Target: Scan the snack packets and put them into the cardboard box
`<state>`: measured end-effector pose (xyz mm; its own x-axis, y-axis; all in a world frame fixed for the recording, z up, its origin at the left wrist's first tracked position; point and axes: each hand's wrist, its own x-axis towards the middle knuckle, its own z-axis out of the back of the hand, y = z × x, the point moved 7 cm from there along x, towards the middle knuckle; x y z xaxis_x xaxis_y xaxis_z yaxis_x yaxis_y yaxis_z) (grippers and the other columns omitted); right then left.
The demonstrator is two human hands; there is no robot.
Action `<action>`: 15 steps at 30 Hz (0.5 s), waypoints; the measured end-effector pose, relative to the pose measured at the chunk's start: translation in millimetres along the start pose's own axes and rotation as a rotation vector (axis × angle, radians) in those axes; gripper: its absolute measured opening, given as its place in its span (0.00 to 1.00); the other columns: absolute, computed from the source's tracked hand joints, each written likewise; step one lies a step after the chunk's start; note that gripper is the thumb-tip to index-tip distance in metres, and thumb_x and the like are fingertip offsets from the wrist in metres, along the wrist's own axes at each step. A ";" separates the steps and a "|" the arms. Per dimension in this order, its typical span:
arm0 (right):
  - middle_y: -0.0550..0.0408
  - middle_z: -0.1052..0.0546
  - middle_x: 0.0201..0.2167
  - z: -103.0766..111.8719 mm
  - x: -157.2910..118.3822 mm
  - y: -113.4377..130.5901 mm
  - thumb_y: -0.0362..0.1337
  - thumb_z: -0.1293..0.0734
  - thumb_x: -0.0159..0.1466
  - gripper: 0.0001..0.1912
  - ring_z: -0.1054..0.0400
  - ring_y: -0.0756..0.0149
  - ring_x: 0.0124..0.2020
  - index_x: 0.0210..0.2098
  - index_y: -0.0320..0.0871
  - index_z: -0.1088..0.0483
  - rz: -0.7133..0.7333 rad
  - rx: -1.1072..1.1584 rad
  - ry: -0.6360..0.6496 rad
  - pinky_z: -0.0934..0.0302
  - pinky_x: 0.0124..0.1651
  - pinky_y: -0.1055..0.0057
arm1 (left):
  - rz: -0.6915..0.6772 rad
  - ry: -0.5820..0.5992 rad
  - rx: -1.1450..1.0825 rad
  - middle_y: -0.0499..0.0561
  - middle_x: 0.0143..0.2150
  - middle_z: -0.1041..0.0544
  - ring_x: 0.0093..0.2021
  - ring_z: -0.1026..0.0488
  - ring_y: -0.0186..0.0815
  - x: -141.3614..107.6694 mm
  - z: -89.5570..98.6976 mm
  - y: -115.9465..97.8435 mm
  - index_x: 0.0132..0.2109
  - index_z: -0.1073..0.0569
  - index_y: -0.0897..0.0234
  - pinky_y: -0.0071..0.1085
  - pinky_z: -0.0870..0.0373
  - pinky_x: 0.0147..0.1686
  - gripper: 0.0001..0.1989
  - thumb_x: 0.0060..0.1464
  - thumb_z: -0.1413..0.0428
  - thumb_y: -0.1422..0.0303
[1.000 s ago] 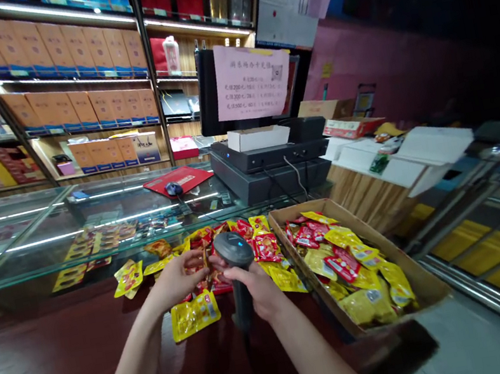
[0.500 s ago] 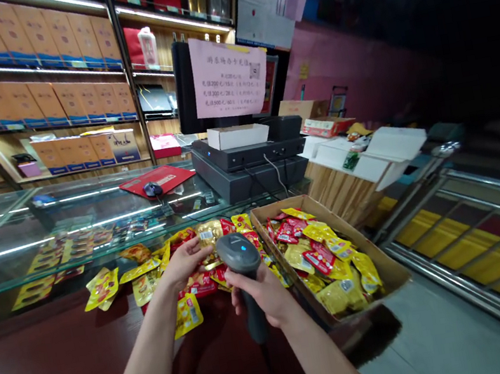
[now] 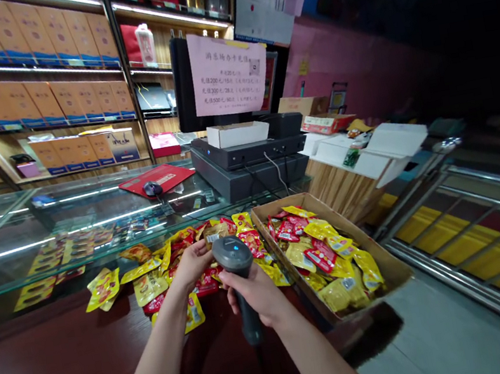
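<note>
My right hand (image 3: 256,292) is wrapped round the dark grey grip of a barcode scanner (image 3: 233,256), which has a blue light on its head. My left hand (image 3: 195,262) is beside it, its fingers closed at the left edge of a gold snack packet (image 3: 215,232) that bears a barcode label. The scanner's head partly covers this packet. Around and beneath both hands lies a loose pile of yellow and red snack packets (image 3: 149,286) on the dark red-brown counter. Right of the scanner, a cardboard box (image 3: 396,277) holds several more such packets.
A glass display counter (image 3: 89,205) runs behind the pile, carrying a red mat with a mouse (image 3: 152,189). Behind the box stand a monitor with a pink notice (image 3: 229,71) and a cash drawer (image 3: 248,174). A metal railing (image 3: 460,227) stands at right.
The scanner and my right hand have shifted slightly left. My left hand has moved a little right, and the gold packet has turned and now shows less of its face.
</note>
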<state>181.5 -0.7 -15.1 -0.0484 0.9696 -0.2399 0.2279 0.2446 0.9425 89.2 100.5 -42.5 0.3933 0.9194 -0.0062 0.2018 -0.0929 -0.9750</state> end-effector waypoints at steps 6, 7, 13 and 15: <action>0.62 0.34 0.11 -1.6 -0.8 2.0 0.45 0.30 0.49 0.15 0.43 0.76 0.11 0.22 0.39 0.34 0.012 0.003 0.000 0.46 0.14 0.78 | 0.012 -0.012 0.028 0.54 0.34 0.20 0.40 0.24 0.42 -1.7 -0.6 -1.2 0.44 0.26 0.68 0.34 0.29 0.40 0.23 0.37 0.36 0.66; 0.62 0.35 0.11 -1.4 -0.9 2.2 0.45 0.30 0.49 0.15 0.43 0.76 0.10 0.22 0.39 0.34 0.012 0.000 -0.003 0.46 0.14 0.78 | 0.016 -0.013 0.032 0.54 0.35 0.20 0.40 0.24 0.42 -2.1 -1.1 -1.5 0.44 0.26 0.68 0.34 0.29 0.39 0.23 0.38 0.36 0.66; 0.63 0.35 0.11 -1.1 0.1 0.5 0.45 0.30 0.50 0.15 0.43 0.76 0.11 0.23 0.40 0.34 0.020 0.002 0.006 0.46 0.14 0.77 | 0.019 -0.013 0.042 0.53 0.33 0.20 0.38 0.24 0.42 -2.7 -2.7 -2.5 0.44 0.26 0.68 0.31 0.30 0.35 0.22 0.37 0.36 0.67; 0.63 0.35 0.11 -0.9 0.3 0.4 0.45 0.30 0.50 0.15 0.43 0.76 0.11 0.22 0.40 0.34 0.025 -0.001 0.006 0.46 0.14 0.77 | 0.020 0.001 0.050 0.53 0.33 0.20 0.36 0.24 0.41 -3.4 -4.6 -4.0 0.43 0.25 0.67 0.31 0.30 0.35 0.22 0.38 0.37 0.67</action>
<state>180.7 -0.3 -14.5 -0.0482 0.9755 -0.2147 0.2279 0.2200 0.9485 91.2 96.0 -37.6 0.3981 0.9170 -0.0254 0.1491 -0.0920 -0.9845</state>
